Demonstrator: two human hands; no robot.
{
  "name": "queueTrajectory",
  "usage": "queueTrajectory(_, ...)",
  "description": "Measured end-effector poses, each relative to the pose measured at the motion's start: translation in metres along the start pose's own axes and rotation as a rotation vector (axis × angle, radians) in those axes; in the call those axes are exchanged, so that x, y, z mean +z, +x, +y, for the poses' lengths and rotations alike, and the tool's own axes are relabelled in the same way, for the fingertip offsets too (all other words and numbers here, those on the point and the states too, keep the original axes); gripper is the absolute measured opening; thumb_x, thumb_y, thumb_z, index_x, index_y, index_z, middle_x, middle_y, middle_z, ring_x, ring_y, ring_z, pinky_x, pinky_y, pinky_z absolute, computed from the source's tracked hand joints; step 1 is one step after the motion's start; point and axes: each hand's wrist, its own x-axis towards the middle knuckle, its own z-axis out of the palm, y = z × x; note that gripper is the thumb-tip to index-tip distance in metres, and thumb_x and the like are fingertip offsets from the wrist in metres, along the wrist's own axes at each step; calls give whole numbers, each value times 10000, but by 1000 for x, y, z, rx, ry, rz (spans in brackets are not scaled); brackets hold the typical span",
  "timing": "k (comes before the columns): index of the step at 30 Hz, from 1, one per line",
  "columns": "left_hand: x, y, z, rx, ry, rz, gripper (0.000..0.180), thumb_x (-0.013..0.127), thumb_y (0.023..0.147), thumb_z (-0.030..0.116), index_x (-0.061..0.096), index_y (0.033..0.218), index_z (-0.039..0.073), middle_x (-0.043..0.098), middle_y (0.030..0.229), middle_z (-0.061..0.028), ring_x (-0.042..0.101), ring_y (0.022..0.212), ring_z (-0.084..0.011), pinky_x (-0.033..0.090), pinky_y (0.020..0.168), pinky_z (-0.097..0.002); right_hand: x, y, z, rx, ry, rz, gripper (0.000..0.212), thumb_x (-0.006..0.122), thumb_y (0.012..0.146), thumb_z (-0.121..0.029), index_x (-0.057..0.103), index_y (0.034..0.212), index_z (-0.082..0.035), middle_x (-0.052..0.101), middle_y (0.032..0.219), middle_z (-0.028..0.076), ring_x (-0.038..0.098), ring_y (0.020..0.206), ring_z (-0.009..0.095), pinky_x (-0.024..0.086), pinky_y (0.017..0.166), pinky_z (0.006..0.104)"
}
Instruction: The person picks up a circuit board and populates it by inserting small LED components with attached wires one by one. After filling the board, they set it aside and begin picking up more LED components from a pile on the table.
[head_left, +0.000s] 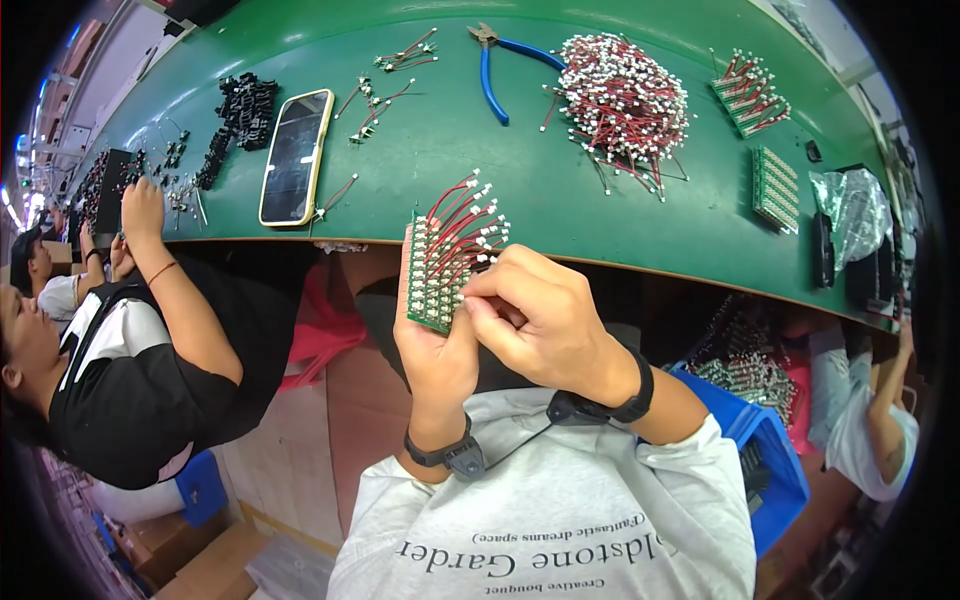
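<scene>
My left hand (440,362) is closed round a green circuit board panel (430,312), held tilted in front of the table edge. Rows of small white sockets cover the panel. Short red wires (452,222) with white plugs on their free ends rise from its upper rows. My right hand (545,315) pinches at the panel's right side, thumb and forefinger together over the lower sockets; whatever lies between the fingertips is too small and covered to make out. Beyond my hands, a large heap of red wires with white plugs (625,105) lies on the green table (430,130).
Blue-handled cutters (490,80), a phone (297,158) and loose wires (372,100) lie on the table. Two more panels, one wired (750,95), one bare (775,190), sit right. A blue bin (775,460) stands at my right. A person (150,360) works at my left.
</scene>
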Motion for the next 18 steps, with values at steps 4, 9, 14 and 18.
queueTrajectory(4,-3,0,1,-9,-21,-113,505,600,928,-29,374,1380,-27,608,1230,-112,611,1061,-153,496,925,-286,5,2,3,-23,-16,2,121,705,760,17,674,875,-4,595,755,82,577,583,192,463,528,300)
queueTrajectory(9,-3,-2,2,-36,44,-171,710,546,944,-48,174,1547,-19,537,1360,-137,568,1167,-175,457,1004,-295,9,1,5,-55,-82,-19,137,704,745,22,656,873,16,624,802,118,626,661,262,512,581,336)
queueTrajectory(14,-4,0,-3,30,89,-185,687,518,943,-61,182,1541,-33,504,1389,-152,534,1218,-196,414,1048,-311,7,2,4,-147,-192,-59,142,700,743,19,641,873,16,611,802,121,616,655,277,509,574,353)
queueTrajectory(18,-11,2,-9,138,284,-196,667,479,925,-95,197,1529,-59,480,1409,-163,511,1251,-213,377,1084,-336,3,9,3,-236,-320,-158,135,692,745,10,631,865,7,567,755,107,577,630,273,490,561,364)
